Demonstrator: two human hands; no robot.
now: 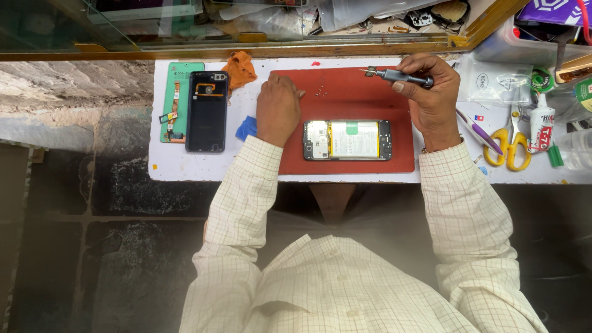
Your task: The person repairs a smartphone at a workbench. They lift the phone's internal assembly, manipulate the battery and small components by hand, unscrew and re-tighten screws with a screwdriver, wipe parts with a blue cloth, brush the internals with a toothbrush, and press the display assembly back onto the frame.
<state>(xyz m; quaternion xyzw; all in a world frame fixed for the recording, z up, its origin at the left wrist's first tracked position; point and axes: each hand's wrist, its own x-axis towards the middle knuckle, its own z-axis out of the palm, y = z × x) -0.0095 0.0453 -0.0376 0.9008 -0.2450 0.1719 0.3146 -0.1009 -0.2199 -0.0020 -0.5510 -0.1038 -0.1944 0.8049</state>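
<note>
On red mat (345, 98): opened phone (347, 140) | right hand (431, 98) hides screwdriver (398, 76) handle

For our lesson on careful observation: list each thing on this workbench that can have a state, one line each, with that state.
Phone: opened, back off, insides exposed, lying flat on the red mat.
Back cover: detached, lying inner side up.
Screwdriver: held in the right hand, tip off the phone.
Left hand: empty, resting on the mat.
Scissors: closed, lying flat.
Small screws: loose on the mat.
</note>
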